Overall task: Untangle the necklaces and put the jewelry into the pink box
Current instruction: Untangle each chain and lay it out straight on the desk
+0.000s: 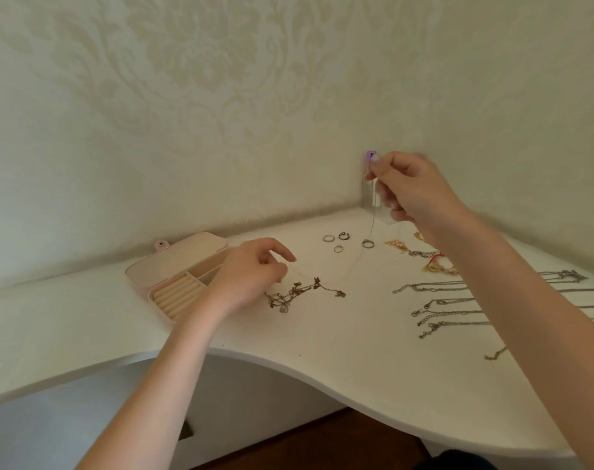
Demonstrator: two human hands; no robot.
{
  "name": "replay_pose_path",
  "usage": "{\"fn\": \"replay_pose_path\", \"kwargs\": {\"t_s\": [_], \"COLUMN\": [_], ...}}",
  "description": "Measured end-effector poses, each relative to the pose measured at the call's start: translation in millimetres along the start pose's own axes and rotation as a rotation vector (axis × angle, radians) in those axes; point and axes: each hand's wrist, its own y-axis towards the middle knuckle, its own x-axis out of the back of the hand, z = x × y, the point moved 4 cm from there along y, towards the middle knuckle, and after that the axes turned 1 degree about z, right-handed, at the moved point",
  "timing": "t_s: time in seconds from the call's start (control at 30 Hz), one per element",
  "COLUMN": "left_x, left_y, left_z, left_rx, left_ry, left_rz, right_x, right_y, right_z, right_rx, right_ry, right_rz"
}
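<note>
Right hand [411, 191] pinches thin chain [373, 222] raised near back wall; chain runs down-left to tangle [299, 295] beside left hand [251, 276], fingers loosely curled, nearer box [180, 283]

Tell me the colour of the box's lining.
Cream, inside the pink box; the head view shows it.

A smooth, matt white desk [356, 337] is being lit softly. Dull metal chains [441, 303] and shiny metal rings [336, 240] are being shown on it. The pink box [143, 266] is looking matt, its ridged lining [178, 293] cloth-like. The embossed wallpaper [221, 79] is being seen faintly glossy.
</note>
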Motion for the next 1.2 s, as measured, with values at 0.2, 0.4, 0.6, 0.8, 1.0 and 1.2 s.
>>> {"fn": "replay_pose_path", "kwargs": {"t_s": [0.2, 0.4, 0.6, 0.8, 1.0, 1.2], "left_x": [-19.3, -47.0, -40.5, -32.7, -30.1, -55.4], "left_y": [-1.9, -1.6, -10.1, -25.6, -49.7, -77.5], "left_z": [-36.5, -64.9, -50.2, -34.2, -33.4, -46.0], "left_rx": [-0.11, -0.15, -0.132, -0.084, -0.148, -0.25], "left_ry": [-0.266, -0.527, -0.542, -0.404, -0.334, -0.159], "left_rz": [0.05, 0.223, 0.134, 0.121, 0.153, 0.193], "right_x": [-30.9, -35.8, -1.1, 33.9, 73.9, 116.8], "right_y": [-3.5, -12.2, -21.2, -64.9, -128.0, -181.5], "right_z": [9.0, 23.8, 10.5, -13.9, -20.9, -24.6], "right_rx": [0.033, 0.076, 0.026, -0.152, -0.232, -0.227], "right_ry": [-0.066, -0.123, -0.01, 0.045, 0.003, -0.421], "right_rz": [0.282, 0.329, 0.099, 0.096, 0.061, -0.044]}}
